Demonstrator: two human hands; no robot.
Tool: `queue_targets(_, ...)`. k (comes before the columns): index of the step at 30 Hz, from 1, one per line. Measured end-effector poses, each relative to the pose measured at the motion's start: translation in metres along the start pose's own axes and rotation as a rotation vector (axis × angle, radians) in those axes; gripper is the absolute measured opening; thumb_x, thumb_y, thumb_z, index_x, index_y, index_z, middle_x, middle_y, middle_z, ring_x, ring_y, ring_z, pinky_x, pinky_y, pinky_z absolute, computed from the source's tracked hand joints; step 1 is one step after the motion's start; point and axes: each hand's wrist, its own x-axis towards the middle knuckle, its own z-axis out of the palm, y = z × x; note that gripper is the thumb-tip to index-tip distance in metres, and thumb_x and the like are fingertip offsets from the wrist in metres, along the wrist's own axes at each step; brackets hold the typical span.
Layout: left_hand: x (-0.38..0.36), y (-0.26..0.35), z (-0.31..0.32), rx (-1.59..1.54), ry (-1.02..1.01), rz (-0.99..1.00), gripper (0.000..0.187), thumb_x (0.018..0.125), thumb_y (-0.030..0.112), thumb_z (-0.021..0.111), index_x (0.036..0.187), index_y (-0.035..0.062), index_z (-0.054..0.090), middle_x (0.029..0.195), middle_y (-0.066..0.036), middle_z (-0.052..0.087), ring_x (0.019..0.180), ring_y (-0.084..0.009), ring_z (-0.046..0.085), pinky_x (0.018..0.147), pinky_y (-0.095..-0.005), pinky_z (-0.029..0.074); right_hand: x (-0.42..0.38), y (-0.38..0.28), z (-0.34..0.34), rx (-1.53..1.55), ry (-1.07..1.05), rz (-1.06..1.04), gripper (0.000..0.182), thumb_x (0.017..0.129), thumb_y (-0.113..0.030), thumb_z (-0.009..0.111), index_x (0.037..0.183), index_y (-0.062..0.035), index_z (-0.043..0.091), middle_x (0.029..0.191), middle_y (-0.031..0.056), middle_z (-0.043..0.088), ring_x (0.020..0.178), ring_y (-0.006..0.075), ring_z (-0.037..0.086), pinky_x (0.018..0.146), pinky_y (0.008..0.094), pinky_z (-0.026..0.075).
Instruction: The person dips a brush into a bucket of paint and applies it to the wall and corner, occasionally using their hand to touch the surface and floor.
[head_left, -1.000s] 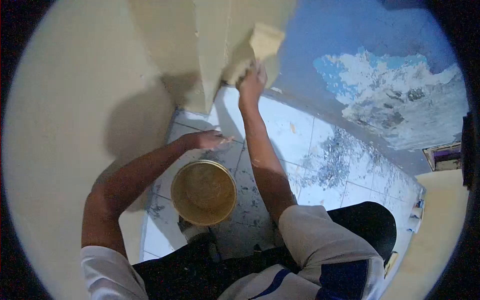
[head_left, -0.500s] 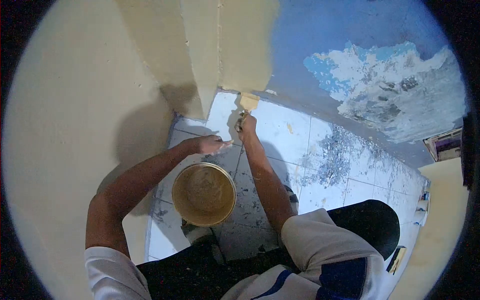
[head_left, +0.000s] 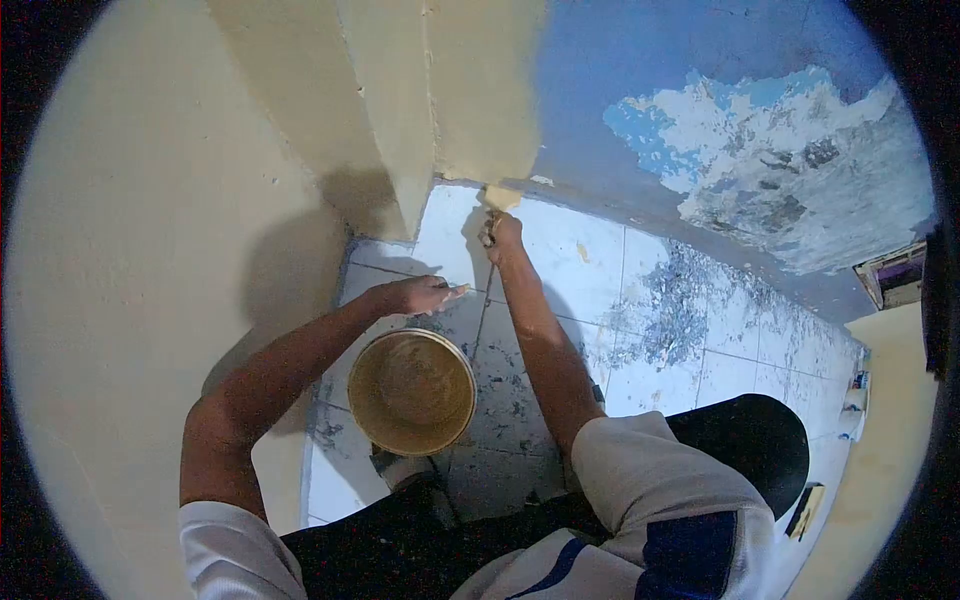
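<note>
My right hand [head_left: 503,238] is closed around the handle of a paintbrush [head_left: 503,198], its wide flat head coated in cream paint. The head meets the foot of the wall, where the cream paint [head_left: 488,100] borders the blue wall [head_left: 620,60]. My left hand [head_left: 418,295] hovers above the floor near the corner, fingers curled in a pinch with a small cream-coloured tip at their end; I cannot tell if that is paint or a held thing. Just below it stands a round bucket [head_left: 412,392] with cream-brown paint inside, close to my feet.
White floor tiles [head_left: 570,250] carry dark flakes and debris [head_left: 665,315]. On the right, the blue wall has a large peeled patch [head_left: 770,170]. A wall opening [head_left: 893,275] sits beyond it. A dark and yellow block-like thing [head_left: 805,512] lies at the lower right.
My right hand has moved slightly forward, bringing the paintbrush closer to the wall's foot, and less of its head shows. My left hand has barely moved; the whole view has shifted a little.
</note>
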Motion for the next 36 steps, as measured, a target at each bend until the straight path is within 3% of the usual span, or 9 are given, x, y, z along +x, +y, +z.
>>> queue_targets(4, -0.011, 0.005, 0.001, 0.044, 0.009, 0.016, 0.048, 0.098, 0.040, 0.035, 0.139, 0.0143, 0.038, 0.129, -0.011, 0.049, 0.104, -0.0201, 0.053, 0.088, -0.0347, 0.047, -0.009, -0.037, 0.017, 0.027, -0.079, -0.065, 0.013, 0.088, -0.008, 0.045, 0.090, 0.0007, 0.055, 0.059, 0.0014, 0.042, 0.041, 0.0108, 0.036, 0.035, 0.0256, 0.025)
queue_targets(9, 0.001, -0.036, -0.006, 0.523, 0.077, 0.611, 0.046, 0.095, 0.010, 0.042, 0.139, 0.0119, 0.035, 0.128, -0.013, 0.048, 0.110, -0.0242, 0.052, 0.093, -0.0337, 0.044, -0.052, -0.046, 0.034, 0.020, -0.083, -0.244, 0.019, 0.092, -0.022, 0.051, 0.084, -0.0052, 0.052, 0.055, -0.0008, 0.037, 0.039, 0.0092, 0.033, 0.035, 0.0246, 0.025)
queue_targets(11, 0.001, -0.040, -0.006, 0.743, 0.300, 0.989, 0.051, 0.086, 0.004, 0.054, 0.135, 0.0041, 0.039, 0.116, -0.014, 0.055, 0.102, -0.0262, 0.055, 0.092, -0.0367, 0.044, -0.068, -0.044, 0.040, -0.017, -0.051, -0.368, 0.025, 0.093, -0.029, 0.050, 0.081, -0.0083, 0.048, 0.054, -0.0017, 0.037, 0.039, 0.0088, 0.033, 0.035, 0.0246, 0.025)
queue_targets(15, 0.002, -0.032, -0.011, 0.851, 0.330, 1.107, 0.050, 0.087, 0.005, 0.053, 0.135, 0.0002, 0.038, 0.123, -0.015, 0.053, 0.108, -0.0271, 0.053, 0.099, -0.0356, 0.041, -0.026, -0.016, 0.029, -0.073, -0.006, -0.456, 0.032, 0.096, -0.037, 0.045, 0.077, -0.0116, 0.043, 0.052, -0.0027, 0.036, 0.037, 0.0084, 0.031, 0.034, 0.0252, 0.026)
queue_targets(18, -0.007, -0.023, -0.008, 0.298, 0.033, 0.612, 0.040, 0.100, 0.022, 0.033, 0.136, 0.0066, 0.040, 0.133, -0.009, 0.045, 0.118, -0.0199, 0.047, 0.093, -0.0337, 0.045, -0.006, 0.003, 0.017, -0.047, 0.026, -0.381, 0.033, 0.096, -0.038, 0.044, 0.076, -0.0119, 0.044, 0.051, -0.0028, 0.036, 0.036, 0.0088, 0.031, 0.034, 0.0267, 0.027)
queue_targets(24, -0.008, -0.010, -0.005, 0.063, -0.020, 0.161, 0.041, 0.101, 0.027, 0.032, 0.136, 0.0069, 0.041, 0.132, -0.009, 0.047, 0.117, -0.0205, 0.048, 0.094, -0.0353, 0.045, 0.027, 0.038, -0.001, -0.128, 0.161, -0.263, 0.037, 0.095, -0.040, 0.045, 0.077, -0.0086, 0.053, 0.052, -0.0006, 0.040, 0.039, 0.0119, 0.036, 0.034, 0.0285, 0.029)
queue_targets(30, -0.012, -0.022, -0.005, -0.033, 0.023, 0.261, 0.057, 0.096, 0.046, 0.038, 0.132, 0.0024, 0.044, 0.108, -0.012, 0.056, 0.094, -0.0189, 0.053, 0.089, -0.0334, 0.042, 0.024, 0.037, 0.002, -0.005, 0.112, -0.108, 0.037, 0.096, -0.036, 0.043, 0.078, -0.0066, 0.057, 0.057, 0.0018, 0.044, 0.041, 0.0144, 0.039, 0.036, 0.0293, 0.032)
queue_targets(33, -0.017, -0.014, -0.006, -0.052, 0.043, 0.144, 0.050, 0.098, 0.038, 0.037, 0.132, 0.0011, 0.043, 0.109, -0.014, 0.056, 0.094, -0.0208, 0.054, 0.089, -0.0340, 0.042, 0.032, 0.042, -0.002, -0.004, 0.081, -0.107, 0.034, 0.095, -0.035, 0.043, 0.081, -0.0063, 0.055, 0.061, 0.0028, 0.045, 0.045, 0.0147, 0.041, 0.036, 0.0296, 0.032)
queue_targets(36, 0.003, -0.047, -0.011, 0.637, 0.301, 0.999, 0.043, 0.100, 0.028, 0.036, 0.131, -0.0001, 0.043, 0.111, -0.016, 0.056, 0.096, -0.0222, 0.054, 0.089, -0.0333, 0.042, 0.026, 0.032, -0.001, 0.019, 0.120, -0.004, 0.030, 0.095, -0.034, 0.045, 0.084, -0.0065, 0.053, 0.064, 0.0036, 0.046, 0.049, 0.0147, 0.043, 0.037, 0.0292, 0.031)
